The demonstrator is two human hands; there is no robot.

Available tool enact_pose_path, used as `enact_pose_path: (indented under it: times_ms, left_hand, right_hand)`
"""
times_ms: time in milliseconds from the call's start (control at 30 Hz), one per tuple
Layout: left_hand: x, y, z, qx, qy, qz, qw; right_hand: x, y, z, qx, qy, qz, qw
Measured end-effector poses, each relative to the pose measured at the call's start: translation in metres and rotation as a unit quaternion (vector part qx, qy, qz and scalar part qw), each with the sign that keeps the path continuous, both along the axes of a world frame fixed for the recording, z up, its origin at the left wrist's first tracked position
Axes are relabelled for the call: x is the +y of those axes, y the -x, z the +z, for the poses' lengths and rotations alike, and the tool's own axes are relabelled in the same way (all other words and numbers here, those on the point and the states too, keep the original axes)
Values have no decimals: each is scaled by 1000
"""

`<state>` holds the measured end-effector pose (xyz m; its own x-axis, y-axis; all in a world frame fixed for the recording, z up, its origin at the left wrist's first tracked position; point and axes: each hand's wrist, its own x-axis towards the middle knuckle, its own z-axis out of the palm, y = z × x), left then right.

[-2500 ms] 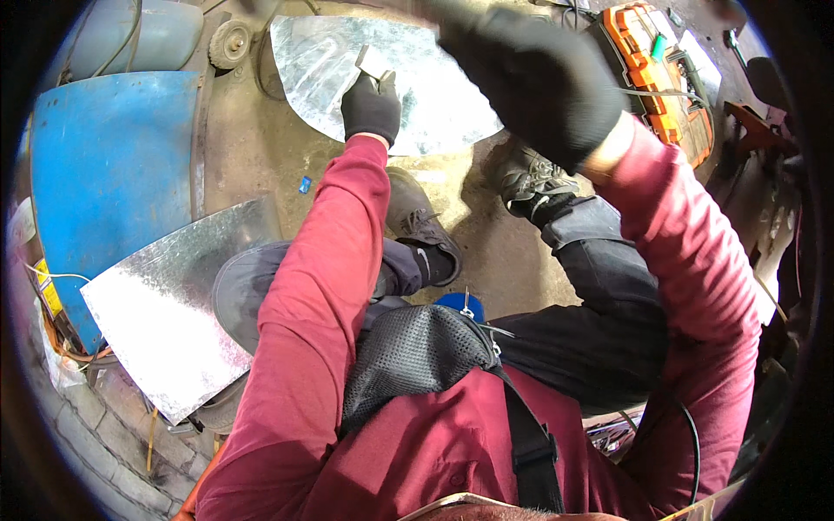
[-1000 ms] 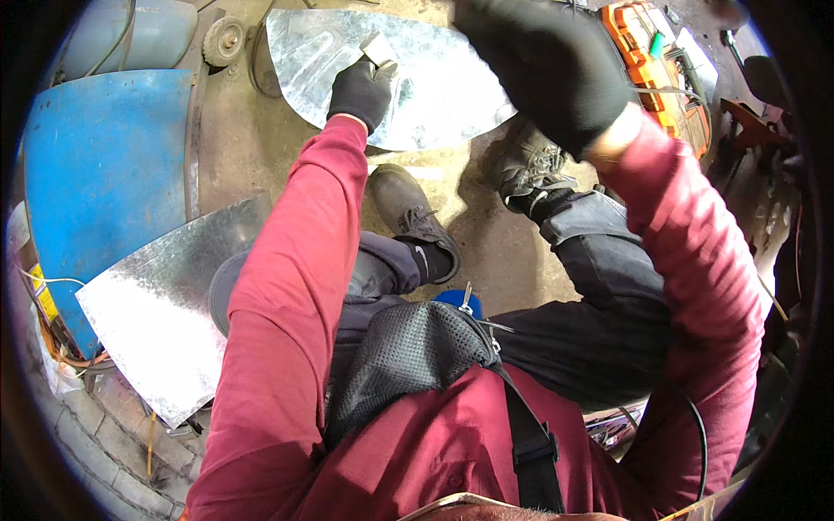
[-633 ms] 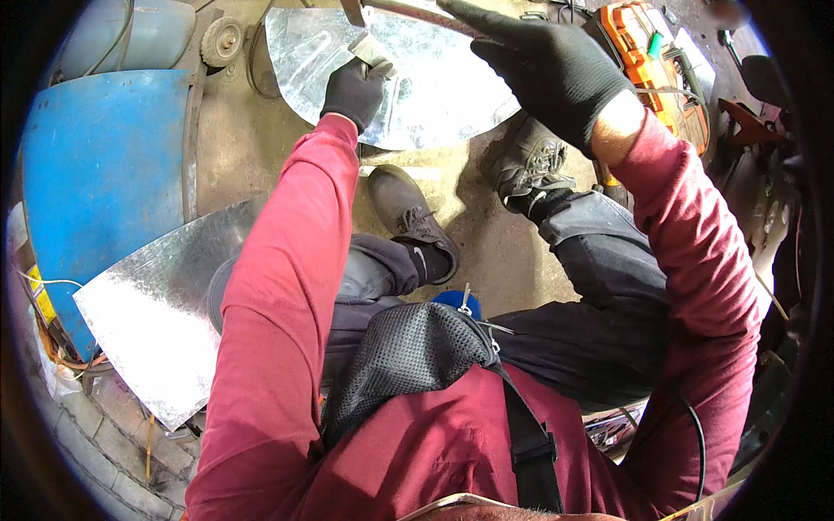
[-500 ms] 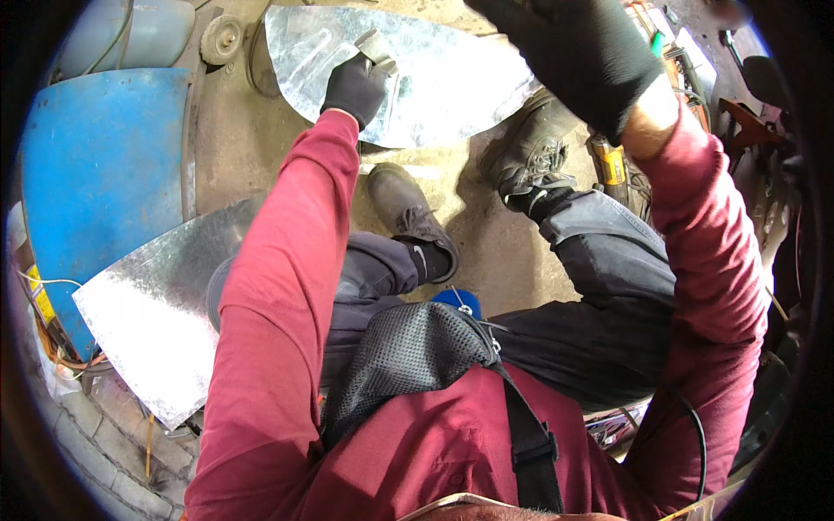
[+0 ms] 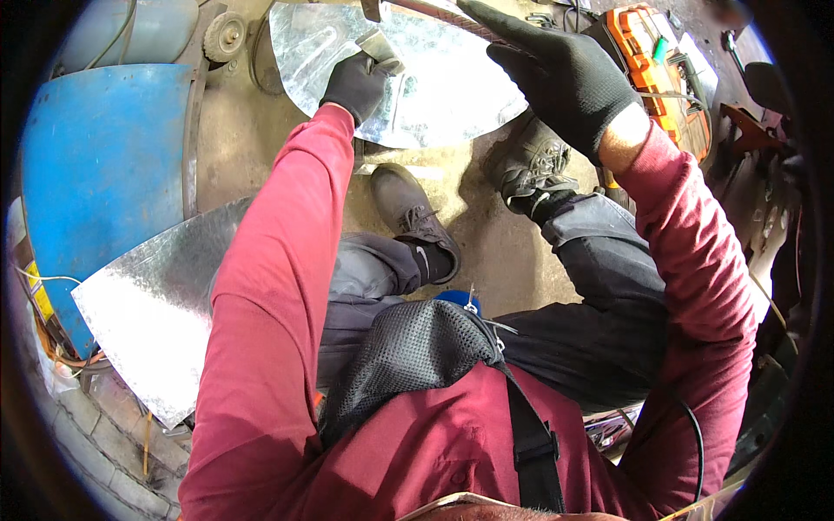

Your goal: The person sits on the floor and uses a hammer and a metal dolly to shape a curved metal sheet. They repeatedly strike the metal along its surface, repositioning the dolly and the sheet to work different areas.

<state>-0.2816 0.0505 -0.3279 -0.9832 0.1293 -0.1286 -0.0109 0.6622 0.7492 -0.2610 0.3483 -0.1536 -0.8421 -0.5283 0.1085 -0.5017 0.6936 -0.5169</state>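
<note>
My left hand (image 5: 356, 85), in a black glove, is closed around a short flat grey metal piece (image 5: 375, 45); its exact kind I cannot make out. The piece rests on or just over a shiny curved metal sheet (image 5: 452, 95) on the floor. At the top, my gloved right hand (image 5: 569, 78) grips what looks like a hammer (image 5: 434, 12) by its reddish-brown handle. The hammer's dark head is near the upper edge, above the metal piece, partly cut off. Its fingers partly hide the handle.
Another metal sheet (image 5: 165, 295) lies at the left, partly under my left arm. Beside it stands a blue curved panel (image 5: 104, 191). A small wheel (image 5: 225, 36) is at the upper left. To the right lies an orange-and-black tool case (image 5: 645, 52). My shoes (image 5: 408, 213) flank the floor below the sheet.
My right hand has come down and slightly left, bringing the hammer into view at the top and uncovering the orange case. My left hand has barely moved and still holds the metal piece.
</note>
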Motion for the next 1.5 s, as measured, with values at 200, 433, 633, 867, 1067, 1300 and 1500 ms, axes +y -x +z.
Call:
enact_pose_path:
  times_ms: [200,433,633,867,1067,1300,1500]
  left_hand:
    - [4,8,10,-50,133,-22,990]
    - [13,9,14,-12,119,-56,991]
    - [-15,17,-21,16,64,-13,998]
    - [-3,15,8,-13,160,-41,986]
    - [-1,18,-13,36,58,-88,994]
    - [-13,29,-14,-1,97,-96,991]
    - [-17,29,-1,-33,72,-114,990]
  right_hand:
    - [-3,17,41,140,21,92,986]
    - [-4,-11,1,-36,-187,-10,982]
    - [-6,1,8,29,-25,2,999]
    - [-28,-2,84,47,48,-45,997]
    - [-8,-10,-5,-4,-176,-22,984]
    - [-8,-8,43,-42,11,-51,998]
    - [-29,-8,71,187,59,-35,980]
